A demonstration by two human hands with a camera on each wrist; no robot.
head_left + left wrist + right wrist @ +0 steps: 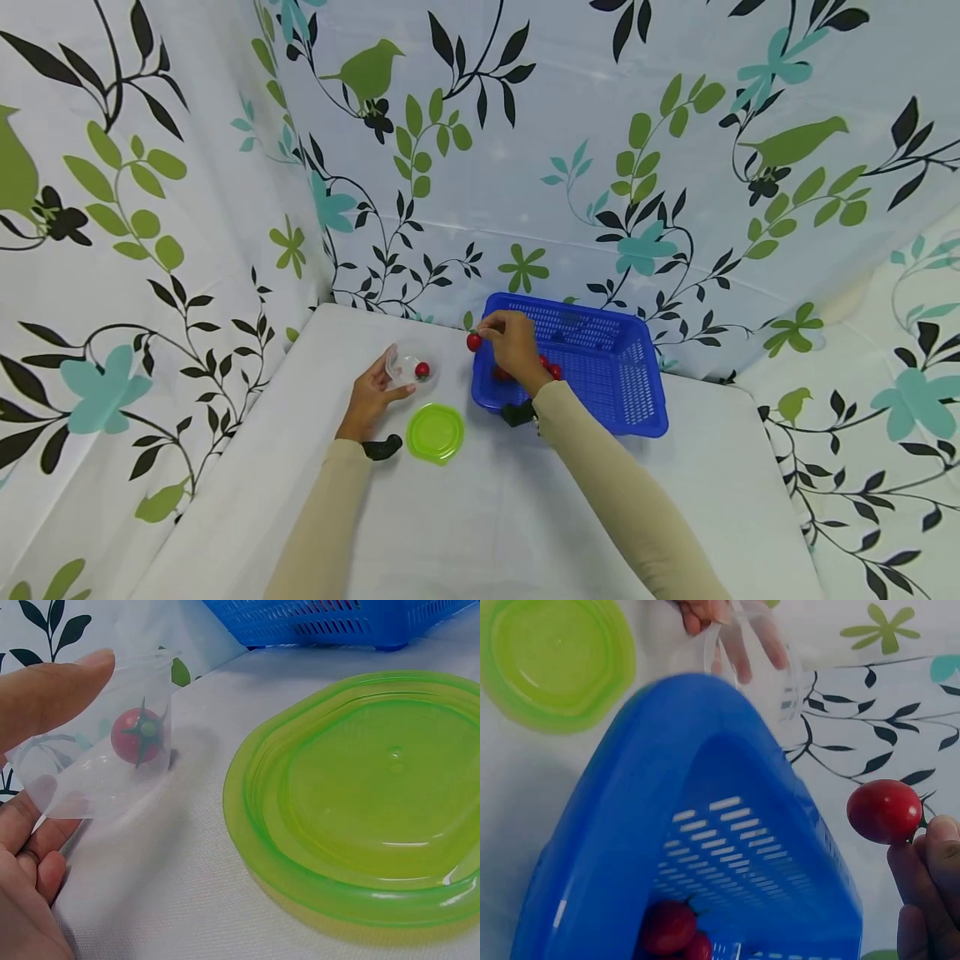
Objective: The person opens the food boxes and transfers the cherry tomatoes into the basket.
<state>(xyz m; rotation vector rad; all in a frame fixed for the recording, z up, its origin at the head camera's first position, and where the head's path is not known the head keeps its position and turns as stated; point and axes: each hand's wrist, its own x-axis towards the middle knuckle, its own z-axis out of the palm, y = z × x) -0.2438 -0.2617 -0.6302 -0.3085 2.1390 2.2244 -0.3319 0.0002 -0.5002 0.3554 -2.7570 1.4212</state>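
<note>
My right hand (515, 346) pinches a red cherry tomato (886, 811) near its green stem, just over the left rim of the blue basket (641, 375). Several more cherry tomatoes (671, 928) lie inside that basket, partly hidden by the hand in the head view. On the left, my left hand (372, 396) holds a clear plastic container (402, 364) from its side, with thumb and fingers around it. The container is tilted, and a single cherry tomato (139, 736) shows through its wall.
A green lid (435, 433) lies flat on the white-covered table (465, 525), between the container and the person's front side. A patterned curtain (480, 167) hangs behind and on both sides of the table.
</note>
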